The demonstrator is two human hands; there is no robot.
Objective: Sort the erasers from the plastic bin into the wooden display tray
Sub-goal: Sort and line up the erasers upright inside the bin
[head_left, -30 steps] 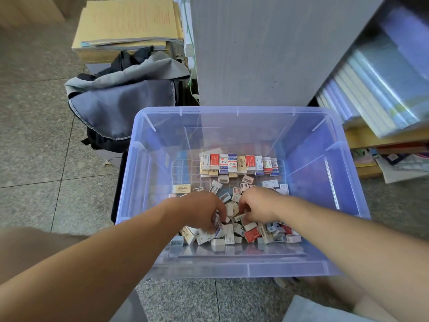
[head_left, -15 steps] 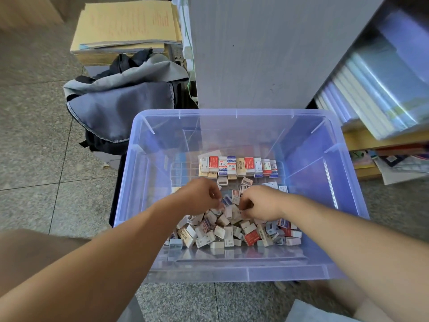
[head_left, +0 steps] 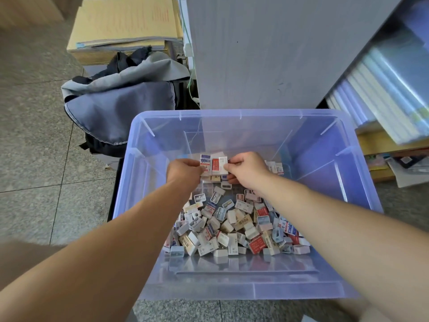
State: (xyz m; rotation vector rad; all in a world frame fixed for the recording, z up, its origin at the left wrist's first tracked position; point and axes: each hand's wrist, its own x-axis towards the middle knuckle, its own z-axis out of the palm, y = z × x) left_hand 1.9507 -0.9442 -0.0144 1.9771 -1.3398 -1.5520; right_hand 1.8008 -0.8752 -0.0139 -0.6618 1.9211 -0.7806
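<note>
Standing on edge at the far end of the plastic bin [head_left: 243, 112], a short row of erasers [head_left: 215, 164] with blue, red and white labels is pinched between two hands. The left hand [head_left: 185, 174] has its grip closed on the row's left end, and the right hand [head_left: 249, 170] has its grip closed on the right end. The wooden display tray is hidden under the hands, so I cannot make out its compartments. Nearer the person, a loose pile [head_left: 232, 226] of erasers lies jumbled on the bin floor, apart from the row.

To place the row well, I would squeeze both ends evenly so the middle eraser does not pop out. Lower it square, labels all one way, snug against its neighbours, then release one grip at a time.

Beyond the bin, a grey backpack [head_left: 120, 108] slumps on the tiled floor [head_left: 34, 147] below a stack of papers [head_left: 125, 22].
</note>
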